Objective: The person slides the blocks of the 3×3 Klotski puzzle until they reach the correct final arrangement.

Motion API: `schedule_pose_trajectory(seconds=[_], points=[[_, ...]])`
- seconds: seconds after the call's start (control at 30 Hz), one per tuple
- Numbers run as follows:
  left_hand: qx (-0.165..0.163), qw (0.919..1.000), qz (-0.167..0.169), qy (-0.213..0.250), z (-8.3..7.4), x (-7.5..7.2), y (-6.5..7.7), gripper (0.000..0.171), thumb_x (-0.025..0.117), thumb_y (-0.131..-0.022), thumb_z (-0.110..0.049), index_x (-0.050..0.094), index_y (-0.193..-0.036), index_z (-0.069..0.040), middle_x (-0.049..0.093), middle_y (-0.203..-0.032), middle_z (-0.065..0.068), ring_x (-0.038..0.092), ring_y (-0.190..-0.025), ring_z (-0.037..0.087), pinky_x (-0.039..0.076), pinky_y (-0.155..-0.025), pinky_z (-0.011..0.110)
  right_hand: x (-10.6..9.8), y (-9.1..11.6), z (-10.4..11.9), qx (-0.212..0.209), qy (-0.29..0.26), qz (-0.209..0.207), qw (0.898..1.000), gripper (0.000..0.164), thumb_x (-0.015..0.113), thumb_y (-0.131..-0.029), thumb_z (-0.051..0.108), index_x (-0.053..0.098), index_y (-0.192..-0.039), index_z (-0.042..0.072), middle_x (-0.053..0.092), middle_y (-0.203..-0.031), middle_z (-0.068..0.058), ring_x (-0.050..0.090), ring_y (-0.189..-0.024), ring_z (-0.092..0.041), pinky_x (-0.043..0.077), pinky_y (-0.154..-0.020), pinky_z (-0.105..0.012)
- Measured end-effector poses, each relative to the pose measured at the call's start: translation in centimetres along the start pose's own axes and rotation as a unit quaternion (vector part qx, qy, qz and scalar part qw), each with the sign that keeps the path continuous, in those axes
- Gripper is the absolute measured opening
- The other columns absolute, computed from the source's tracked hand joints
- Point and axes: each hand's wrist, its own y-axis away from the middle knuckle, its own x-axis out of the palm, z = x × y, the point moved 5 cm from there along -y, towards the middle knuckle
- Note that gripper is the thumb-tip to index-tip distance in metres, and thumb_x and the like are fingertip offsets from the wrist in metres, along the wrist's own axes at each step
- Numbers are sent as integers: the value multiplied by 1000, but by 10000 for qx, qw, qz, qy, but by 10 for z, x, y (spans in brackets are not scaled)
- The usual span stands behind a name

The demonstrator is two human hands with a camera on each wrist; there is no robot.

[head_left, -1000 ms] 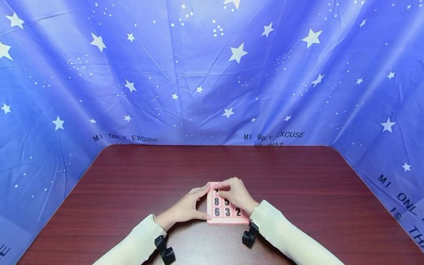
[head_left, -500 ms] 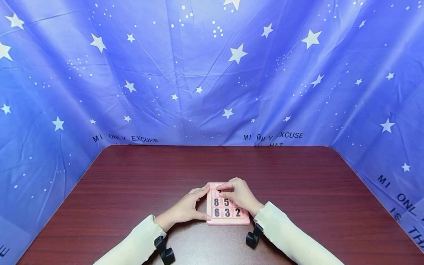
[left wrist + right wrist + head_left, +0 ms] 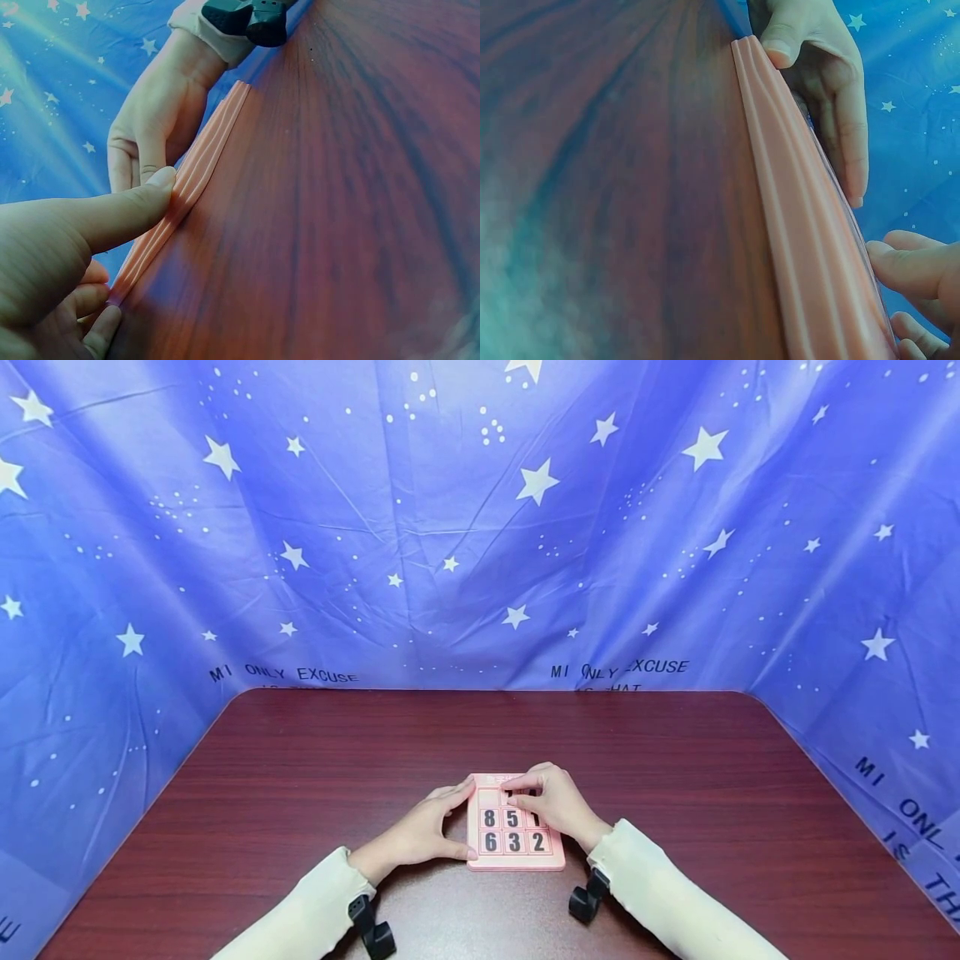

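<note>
A pink number slide puzzle [image 3: 516, 862] lies flat near the table's front, with black digits on its tiles. Its lower rows read 8, 5, 1 and 6, 3, 2. The upper left slot [image 3: 489, 797] shows bare pink. My left hand [image 3: 416, 833] grips the puzzle's left side, thumb at the near corner and fingers at the far corner. Bent over from the right, my right hand [image 3: 553, 800] pinches a number tile [image 3: 509, 795] in the top row between thumb and index finger, partly covering the digits there. Both wrist views show the puzzle's ridged edge [image 3: 214, 142] from the side.
The dark red wooden table [image 3: 337, 752] extends around the puzzle. A blue curtain with white stars [image 3: 465, 527] hangs behind and along both sides. Black wrist cameras [image 3: 371, 927] sit at both cream sleeves.
My right hand has shifted right along the top row, and the pinched tile has slid from the left slot toward the middle one. The left hand and the puzzle have stayed put.
</note>
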Motion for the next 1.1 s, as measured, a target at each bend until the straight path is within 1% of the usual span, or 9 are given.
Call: schedule_pose_trajectory(seconds=[0.13,0.17,0.23,0.33,0.47,0.67,0.83,0.97,1.1], points=[[156,9999,-65,-4,-2,0,0,96,83,-68,-31,34,-142,6,30,-151,16,34,-132,33,28,-107,50,-2,1,-1,-30,49,-25,10000,19,76,-76,8,78,-93,14,65,-81,4,52,-85,-14,43,-77,-31],[256,9995,-118,-115,-2,0,0,96,82,-68,-32,35,-141,7,32,-150,18,36,-131,34,30,-106,47,-2,1,-1,-26,57,-26,10000,19,76,-76,7,78,-93,14,65,-81,4,52,-85,-14,43,-77,-31],[308,9994,-141,-114,-3,-1,0,96,82,-68,-32,35,-141,8,32,-149,18,36,-130,34,30,-106,47,-3,2,-1,-44,79,-24,10000,19,76,-75,7,78,-93,14,65,-82,4,52,-86,-14,43,-77,-30],[243,9996,-111,-101,-3,-1,0,96,83,-68,-31,34,-141,7,31,-150,17,35,-131,33,30,-107,47,-3,2,-2,-79,73,-12,9999,19,76,-76,8,78,-94,15,66,-82,4,52,-86,-14,42,-77,-30],[10,10000,-9,37,-2,-1,0,96,83,-68,-29,33,-143,4,29,-151,13,34,-133,30,28,-108,48,-3,3,-4,-69,7,-98,9999,21,76,-76,9,77,-97,14,67,-86,3,53,-86,-14,43,-77,-31],[7,10000,-22,5,-1,-1,0,97,84,-67,-30,33,-143,3,30,-151,13,34,-133,29,29,-107,48,-2,11,1,-102,-293,-303,9991,26,77,-75,14,75,-101,13,69,-94,2,57,-91,-16,46,-79,-30],[-4,10000,-8,38,-1,-1,0,97,83,-68,-31,33,-144,3,29,-152,13,33,-133,29,28,-108,49,6,15,6,-187,-634,15,9978,26,77,-76,17,75,-102,14,70,-100,2,59,-99,-16,47,-87,-28],[-55,10000,11,31,-1,-2,0,97,83,-68,-31,32,-144,2,29,-152,13,33,-134,29,27,-108,49,12,17,9,-243,-830,233,9960,26,77,-77,20,74,-101,11,71,-100,1,60,-99,-15,48,-85,-26],[-71,10000,29,15,0,-1,0,97,83,-68,-31,32,-144,2,29,-152,13,33,-134,29,27,-108,49,14,18,10,-274,-851,249,9957,23,77,-77,18,75,-99,10,72,-98,1,61,-97,-13,49,-84,-25]])
